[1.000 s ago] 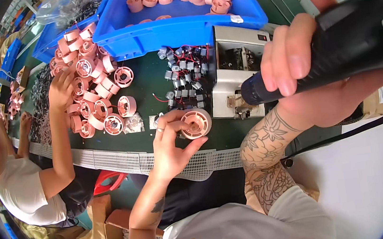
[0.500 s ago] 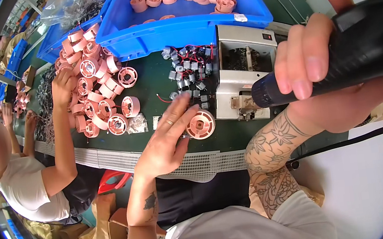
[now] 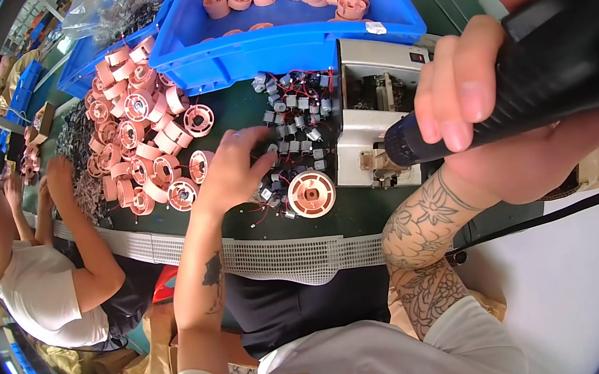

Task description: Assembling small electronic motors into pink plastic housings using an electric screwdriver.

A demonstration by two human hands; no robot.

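Note:
My right hand [image 3: 463,85] is wrapped round a black electric screwdriver [image 3: 547,74]. The ribbed nose of that tool is at the front of a white screw feeder [image 3: 375,129]; its tip is hidden there. My left hand [image 3: 232,173] is over the green table with thumb and fingers apart, and nothing shows in it. Its fingertips are close to a spread of small grey motors [image 3: 299,123] with red and black wires. A round pink housing [image 3: 312,194] lies face up on the table, right of my left hand and touching neither hand.
A heap of pink housings [image 3: 147,131] covers the table on the left. Behind stands a blue bin [image 3: 261,53] with more of them. A co-worker [image 3: 42,286] sits at far left, hands over dark small parts [image 3: 76,162]. White mesh [image 3: 286,260] runs along the front edge.
My left hand has left the pink housing and moved left, uncovering some motors. My right hand and the screwdriver have shifted slightly left. The co-worker's hand has drawn back from the pink heap.

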